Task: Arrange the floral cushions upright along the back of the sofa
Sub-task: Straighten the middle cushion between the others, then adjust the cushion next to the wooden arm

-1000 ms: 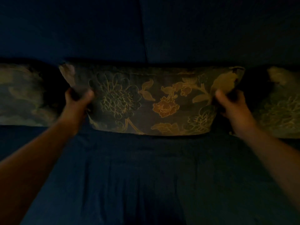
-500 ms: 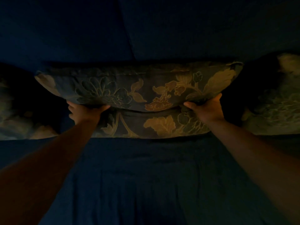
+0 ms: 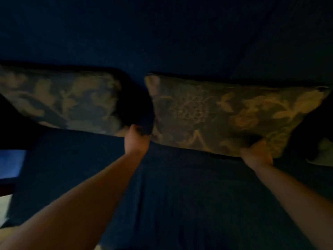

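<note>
The scene is dim and blurred. A floral cushion (image 3: 225, 112) with gold and orange flowers stands upright against the dark blue sofa back (image 3: 162, 33). My left hand (image 3: 137, 139) grips its lower left corner. My right hand (image 3: 257, 154) holds its lower edge toward the right. A second floral cushion (image 3: 61, 98) leans against the sofa back to the left, with a dark gap between the two. A sliver of a third floral cushion (image 3: 324, 152) shows at the right edge.
The dark blue sofa seat (image 3: 180, 195) spreads below the cushions toward me. At the far left the sofa ends, and a bluish patch (image 3: 10, 163) and a pale strip of floor (image 3: 3, 208) show beyond it.
The view has swung left, so the held cushion now sits right of centre. Both hands stay at its lower edge; the fold it showed half a second ago is gone and it stands upright.
</note>
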